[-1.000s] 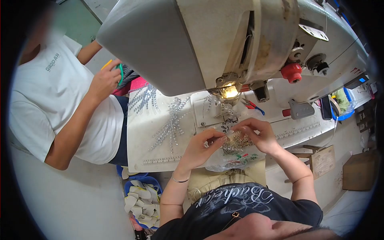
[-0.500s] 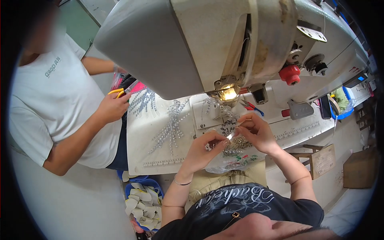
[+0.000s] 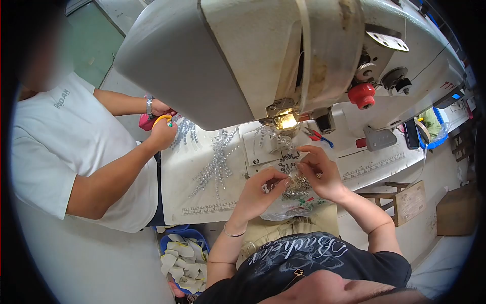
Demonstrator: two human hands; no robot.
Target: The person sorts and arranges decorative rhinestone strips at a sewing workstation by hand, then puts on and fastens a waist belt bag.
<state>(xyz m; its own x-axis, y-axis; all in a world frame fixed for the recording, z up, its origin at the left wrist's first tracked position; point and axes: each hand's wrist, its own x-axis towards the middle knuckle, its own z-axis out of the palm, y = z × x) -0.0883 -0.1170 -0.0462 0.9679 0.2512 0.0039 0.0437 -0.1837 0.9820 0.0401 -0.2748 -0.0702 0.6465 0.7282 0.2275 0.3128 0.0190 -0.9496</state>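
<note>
Working over a clear plastic bag point(image 3: 273, 210) at the worktop's near edge, the person brings both hands close together. The left hand point(image 3: 262, 188) has thumb and forefinger drawn nearly together at the tips; whether something tiny is gripped there, I cannot tell. The right hand point(image 3: 324, 175) is curled just beside it, and its grip cannot be made out either. Below the fingers, in the bag, lies a heap of small shiny pieces point(image 3: 298, 190); the bag carries red and green print too small to read.

White script on the black shirt point(image 3: 304, 253) reads "Bachelor", upside down from this view. On the co-worker's white shirt point(image 3: 55, 131), partly folded lettering ends in "DAN". That person's nearer hand point(image 3: 163, 136) is at yellow-handled scissors point(image 3: 162, 119). Rulers run along the worktop point(image 3: 202, 195), one at left point(image 3: 207, 208) and one at right point(image 3: 377, 166), their figures too fine to read.

Strands of clear beads point(image 3: 217, 162) lie left of the hands. Above stands a large machine point(image 3: 182, 61) with a lit lamp point(image 3: 287, 120) and, at far right, a small blue display point(image 3: 456, 96), illegible. Red-and-blue-handled snips point(image 3: 320, 137) lie near the lamp.
</note>
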